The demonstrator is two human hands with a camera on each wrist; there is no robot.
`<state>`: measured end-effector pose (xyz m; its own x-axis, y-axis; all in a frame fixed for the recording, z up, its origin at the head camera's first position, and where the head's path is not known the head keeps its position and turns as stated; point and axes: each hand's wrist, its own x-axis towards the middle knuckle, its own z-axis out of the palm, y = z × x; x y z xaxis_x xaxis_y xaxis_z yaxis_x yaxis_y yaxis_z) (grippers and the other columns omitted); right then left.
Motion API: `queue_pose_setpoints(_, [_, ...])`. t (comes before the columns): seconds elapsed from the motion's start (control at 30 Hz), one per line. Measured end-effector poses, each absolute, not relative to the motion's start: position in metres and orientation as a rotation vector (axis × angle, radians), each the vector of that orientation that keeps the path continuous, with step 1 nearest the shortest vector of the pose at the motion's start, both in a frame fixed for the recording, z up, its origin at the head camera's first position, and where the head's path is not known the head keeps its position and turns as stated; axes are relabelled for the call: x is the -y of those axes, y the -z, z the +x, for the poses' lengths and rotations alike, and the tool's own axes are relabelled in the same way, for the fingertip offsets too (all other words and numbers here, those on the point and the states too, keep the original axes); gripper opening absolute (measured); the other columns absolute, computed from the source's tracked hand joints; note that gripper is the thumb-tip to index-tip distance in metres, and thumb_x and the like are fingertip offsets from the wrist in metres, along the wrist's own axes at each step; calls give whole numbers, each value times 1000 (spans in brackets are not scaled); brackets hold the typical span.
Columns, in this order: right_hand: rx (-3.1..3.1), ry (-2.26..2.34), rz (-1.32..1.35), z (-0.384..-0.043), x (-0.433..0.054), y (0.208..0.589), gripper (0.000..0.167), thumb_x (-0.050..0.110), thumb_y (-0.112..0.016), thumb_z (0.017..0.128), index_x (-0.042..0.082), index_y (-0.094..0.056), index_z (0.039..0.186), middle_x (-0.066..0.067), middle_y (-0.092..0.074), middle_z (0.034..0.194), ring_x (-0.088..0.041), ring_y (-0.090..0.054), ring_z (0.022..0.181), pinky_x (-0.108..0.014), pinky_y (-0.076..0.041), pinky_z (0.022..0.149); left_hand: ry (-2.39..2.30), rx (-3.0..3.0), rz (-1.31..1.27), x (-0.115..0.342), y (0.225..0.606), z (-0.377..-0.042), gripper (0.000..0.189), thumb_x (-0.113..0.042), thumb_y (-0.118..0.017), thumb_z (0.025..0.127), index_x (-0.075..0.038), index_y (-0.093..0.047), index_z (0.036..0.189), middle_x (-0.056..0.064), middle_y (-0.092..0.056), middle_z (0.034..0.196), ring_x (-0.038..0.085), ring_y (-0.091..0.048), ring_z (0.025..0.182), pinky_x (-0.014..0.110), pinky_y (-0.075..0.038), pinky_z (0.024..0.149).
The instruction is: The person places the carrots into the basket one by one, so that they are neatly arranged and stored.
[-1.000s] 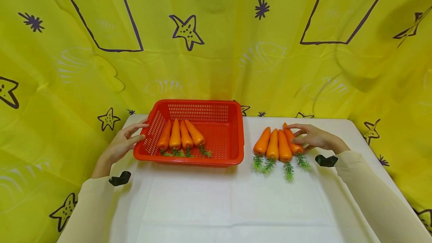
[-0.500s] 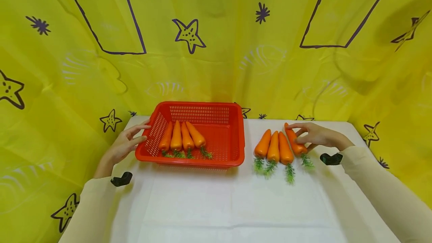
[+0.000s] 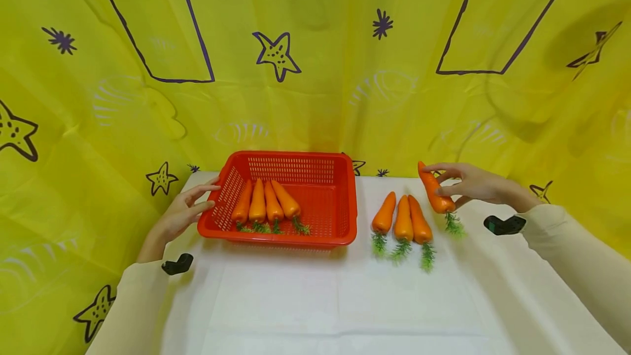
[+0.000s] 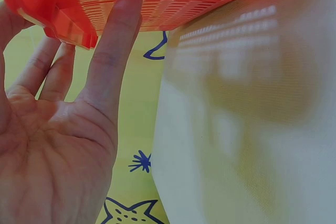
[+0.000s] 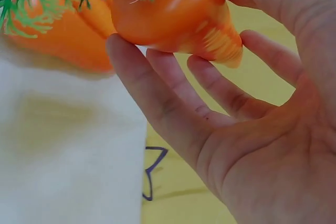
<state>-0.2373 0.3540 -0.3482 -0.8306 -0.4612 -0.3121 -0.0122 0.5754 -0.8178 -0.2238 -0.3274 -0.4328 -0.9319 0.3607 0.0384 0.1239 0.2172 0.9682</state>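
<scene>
My right hand (image 3: 473, 184) pinches an orange carrot (image 3: 432, 188) with a feathery green top, tilted and raised off the table. The right wrist view shows the thumb and fingertips on either side of this carrot (image 5: 173, 9). On the white table just left of it lie three more carrots (image 3: 402, 218), side by side, tops toward me. My left hand (image 3: 179, 213) rests its extended fingers and thumb against the left side of a red slotted plastic basket (image 3: 320, 240). Several carrots (image 3: 266, 201) lie in the basket's left half. In the left wrist view, the thumb (image 4: 110, 51) lies along the outer wall.
A white cloth covers the table (image 3: 315, 300). Behind the basket and along both sides hangs a yellow curtain (image 3: 315, 108) with purple starfish and fish drawings. Black devices (image 3: 177, 263) sit at both wrists.
My right hand has lifted the rightmost carrot off the table, up and slightly right. One remaining carrot has shifted slightly. The left hand and basket stay about where they were; the head view has tilted slightly.
</scene>
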Motion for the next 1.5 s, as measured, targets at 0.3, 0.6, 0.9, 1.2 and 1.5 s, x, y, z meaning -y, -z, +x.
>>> queue_pose_setpoints(0.3, [-2322, 1197, -436, -238, -336, 326, 73, 15, -71, 98, 9, -33, 160, -34, -33, 152, -34, -67, 106, -47, -61, 77, -1789, -2298, 462, 330, 434, -223, 45, -11, -59, 105, 4, -46, 146, 8, -16, 172, 44, -15, 153, 24, -51, 93])
queue_pose_setpoints(0.6, [-2319, 1146, -511, -249, -295, 305, 72, 19, -72, 98, 15, -35, 160, -31, -31, 155, -34, -70, 102, -49, -60, 81, -1805, -2291, 468, 330, 435, -223, 46, -11, -59, 105, 6, -46, 145, 9, -16, 171, 44, -15, 152, 23, -51, 94])
queue_pose_setpoints(0.9, [-2297, 1091, -606, -267, -241, 297, 69, 21, -70, 100, 22, -36, 160, -24, -36, 155, -35, -75, 90, -48, -60, 85, -1813, -2283, 482, 329, 435, -224, 45, -9, -58, 105, 6, -46, 145, 9, -17, 171, 44, -15, 153, 24, -52, 94])
queue_pose_setpoints(1.2, [-2244, 1102, -681, -282, -184, 299, 65, 17, -69, 99, 22, -41, 158, -20, -41, 152, -34, -73, 95, -47, -61, 80, -1802, -2295, 468, 329, 434, -224, 45, -10, -59, 105, 5, -46, 145, 7, -17, 172, 43, -17, 153, 25, -52, 93])
queue_pose_setpoints(1.5, [-2195, 1106, -700, -298, -138, 311, 63, 15, -68, 100, 23, -43, 157, -18, -36, 160, -30, -70, 97, -51, -60, 77, -1811, -2291, 450, 328, 433, -224, 46, -11, -59, 105, 6, -46, 145, 8, -18, 171, 43, -13, 153, 25, -53, 93])
